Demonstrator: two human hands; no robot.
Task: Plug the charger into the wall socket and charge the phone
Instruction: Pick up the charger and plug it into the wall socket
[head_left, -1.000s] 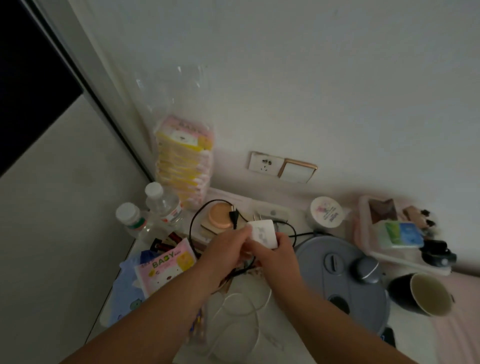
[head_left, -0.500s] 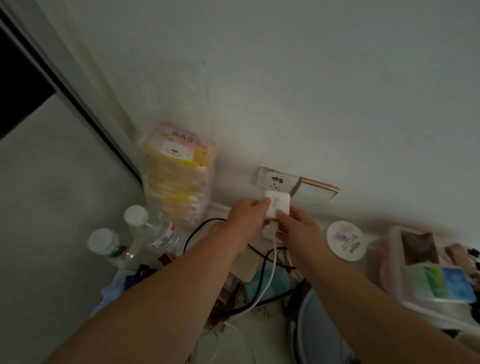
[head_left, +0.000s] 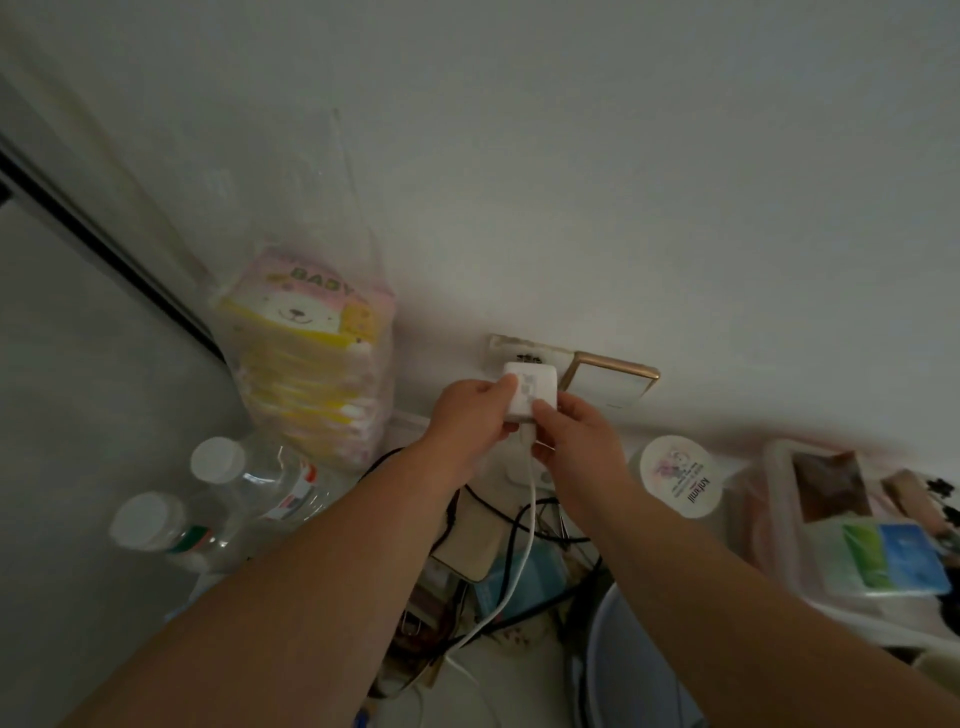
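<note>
A white charger block (head_left: 532, 392) is held right against the white wall socket (head_left: 524, 352), covering most of it. My left hand (head_left: 470, 418) grips the charger's left side. My right hand (head_left: 574, 434) pinches its lower right corner. A white cable (head_left: 525, 545) hangs from the charger's bottom down to the cluttered table. No phone can be made out in the head view.
A gold-framed switch (head_left: 613, 382) sits right of the socket. A pink and yellow wipes stack (head_left: 311, 358) leans at the left, with two capped bottles (head_left: 223, 493) below. A round white jar (head_left: 680, 475), a pink tray (head_left: 810, 525) and black cables (head_left: 540, 525) crowd the table.
Both hands lifted the charger from above the table up to the wall socket. It now covers the socket's face, a little higher than half a second ago.
</note>
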